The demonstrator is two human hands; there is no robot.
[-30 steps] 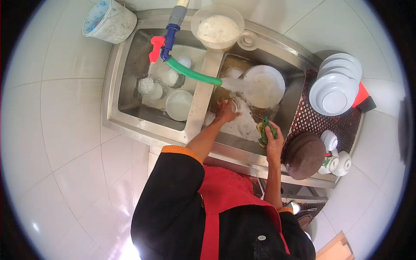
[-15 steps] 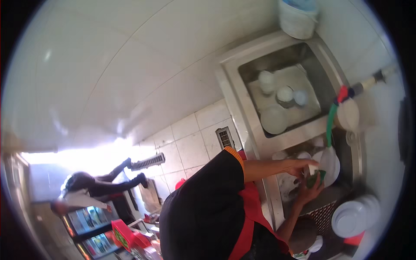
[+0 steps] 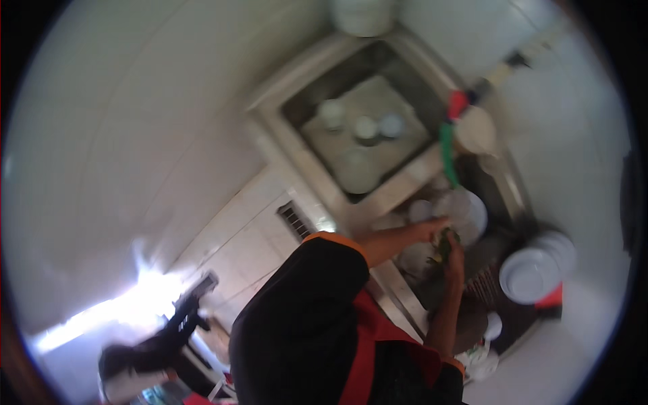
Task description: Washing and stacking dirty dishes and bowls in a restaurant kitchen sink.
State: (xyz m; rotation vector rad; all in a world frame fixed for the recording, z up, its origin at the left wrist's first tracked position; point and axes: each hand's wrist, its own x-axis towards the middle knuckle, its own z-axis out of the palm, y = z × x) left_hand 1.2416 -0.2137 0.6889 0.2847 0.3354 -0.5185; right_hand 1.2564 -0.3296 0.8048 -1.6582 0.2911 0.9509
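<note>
My left hand (image 3: 435,229) and my right hand (image 3: 455,253) meet over a sink basin. A green scouring pad (image 3: 445,237), with a yellowish part at its lower side, is gripped in my right hand. The fingers of my left hand are bent against the pad; blur hides what else they hold. Beyond the hands, a large white plate (image 3: 476,217) lies in the basin. A white bowl (image 3: 420,210) sits left of it, among other blurred pale dishes.
Another basin (image 3: 290,111) holds a pale tray (image 3: 388,91) with several white cups and a round dish. A green hose (image 3: 447,152) hangs into the near basin. White plates (image 3: 530,277) are stacked at right. A white bucket (image 3: 364,17) stands at the back. Another person (image 3: 145,354) is at lower left.
The whole view has turned and shifted, so the sinks lie further left. The white thing seen at my left fingers before no longer shows clearly. Both hands stay together at the green pad.
</note>
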